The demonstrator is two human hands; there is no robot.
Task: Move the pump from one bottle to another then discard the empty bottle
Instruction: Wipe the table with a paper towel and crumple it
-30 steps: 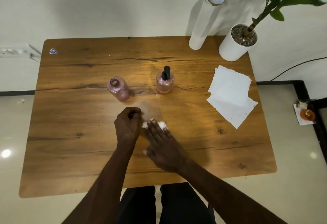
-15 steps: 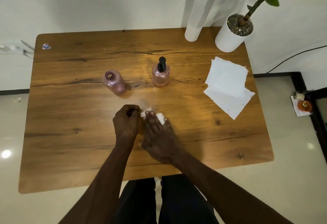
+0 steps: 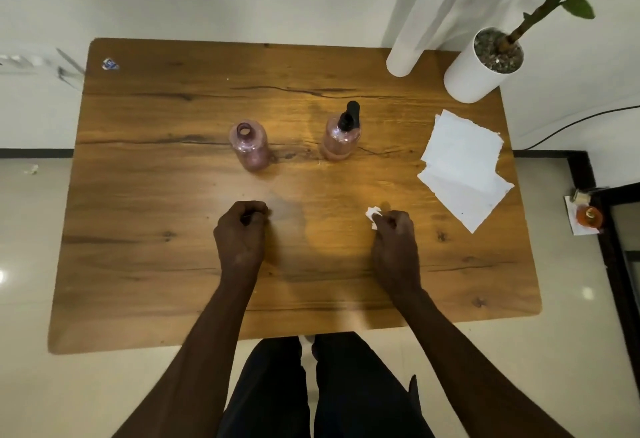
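Black pump (image 3: pixel 349 115) tops the right pink plastic bottle (image 3: pixel 339 140); right hand (image 3: pixel 394 240) grips crumpled white tissue (image 3: pixel 373 214), probably for spills; left hand (image 3: pixel 242 233) is fisted, seemingly empty.

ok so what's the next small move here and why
Probably set down the crumpled tissue that the right hand pinches, then reach for the open bottle: the pump already sits on the other bottle, so only discarding seems left.

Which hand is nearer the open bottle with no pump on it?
Left. The left hand sits on the table just in front of the open bottle, slightly to its left. The right hand, holding a white wad, is farther off to the right.
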